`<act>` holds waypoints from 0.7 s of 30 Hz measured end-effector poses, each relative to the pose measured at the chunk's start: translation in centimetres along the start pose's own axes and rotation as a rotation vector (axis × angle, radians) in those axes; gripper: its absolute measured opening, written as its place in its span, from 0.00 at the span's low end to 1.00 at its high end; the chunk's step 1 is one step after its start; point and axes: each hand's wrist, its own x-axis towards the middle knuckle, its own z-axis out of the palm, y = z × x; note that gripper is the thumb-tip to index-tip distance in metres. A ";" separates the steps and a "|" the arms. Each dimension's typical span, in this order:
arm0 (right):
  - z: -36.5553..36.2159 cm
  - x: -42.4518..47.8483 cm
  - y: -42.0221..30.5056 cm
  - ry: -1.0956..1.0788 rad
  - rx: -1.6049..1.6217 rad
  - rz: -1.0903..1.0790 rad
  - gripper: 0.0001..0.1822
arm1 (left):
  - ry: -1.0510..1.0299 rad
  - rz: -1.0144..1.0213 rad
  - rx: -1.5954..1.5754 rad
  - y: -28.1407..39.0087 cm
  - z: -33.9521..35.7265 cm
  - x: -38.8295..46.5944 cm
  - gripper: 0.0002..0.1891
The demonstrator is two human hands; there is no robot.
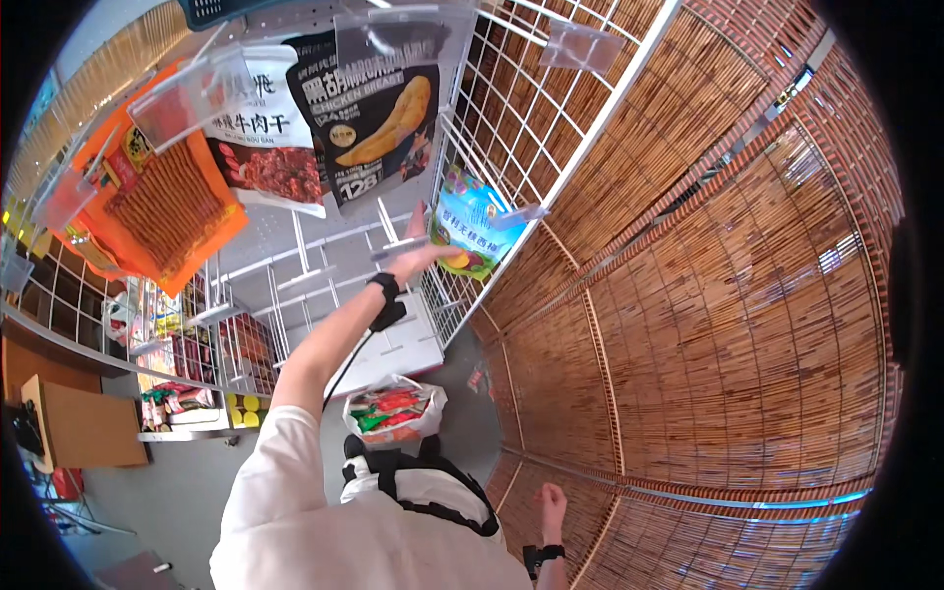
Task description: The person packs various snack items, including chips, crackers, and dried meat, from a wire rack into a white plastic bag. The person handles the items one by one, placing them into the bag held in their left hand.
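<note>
My left hand [422,254] reaches out to a blue and green snack pouch [476,225] that hangs at the right end of a white wire rack. Its thumb and fingers are spread, and one digit lies against the pouch's lower left edge; whether it grips the pouch I cannot tell. A black chicken breast pouch [376,125], a white and red beef jerky pouch [269,140] and an orange snack pouch [166,199] hang further left. My right hand [552,504] is low at the right, fingers curled, away from the rack, with no object visible in it.
A white plastic bag [435,413] of red and green packets stands on the floor by my feet. Reed blinds [723,332] line the right side. Bare wire hooks [306,276] with clear tag holders jut from the rack. A cardboard box [88,424] is at the left.
</note>
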 end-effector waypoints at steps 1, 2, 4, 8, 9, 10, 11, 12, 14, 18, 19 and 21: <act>-0.7 0.5 0.1 0.005 0.004 -0.022 0.11 | -0.005 0.021 -0.032 0.4 0.0 0.5 0.71; -1.5 0.4 0.3 0.001 0.008 -0.008 0.10 | -0.014 0.037 -0.063 0.7 0.1 0.7 0.71; -2.5 -0.2 0.4 -0.015 0.017 0.020 0.10 | -0.043 0.003 -0.119 0.8 0.2 1.2 0.69; -4.5 -0.2 0.7 0.017 -0.014 0.047 0.11 | -0.066 -0.013 -0.133 2.0 1.2 0.9 0.64; -4.6 0.1 0.7 0.004 0.000 0.042 0.12 | -0.074 -0.018 -0.125 2.0 1.0 1.1 0.64; -4.7 0.4 0.7 -0.009 0.014 0.037 0.12 | -0.036 -0.031 -0.108 1.1 1.2 1.4 0.65; -4.5 0.8 0.8 -0.006 -0.011 0.032 0.12 | 0.004 0.023 -0.102 0.5 1.2 1.7 0.67; -4.3 1.0 0.9 0.008 -0.034 0.029 0.12 | 0.035 0.078 -0.099 0.7 1.4 1.9 0.68; -4.5 1.0 0.9 0.020 -0.079 0.041 0.12 | 0.048 0.159 -0.078 1.1 1.6 2.4 0.70; -5.5 1.1 1.0 -0.009 -0.142 0.059 0.11 | -0.063 0.212 -0.114 1.7 0.5 3.9 0.73; -5.7 1.2 1.1 -0.020 -0.154 0.052 0.11 | -0.101 0.212 -0.154 1.6 0.3 4.4 0.74; -6.4 0.8 1.0 -0.049 -0.120 0.051 0.11 | -0.092 0.207 -0.121 1.7 0.2 4.7 0.71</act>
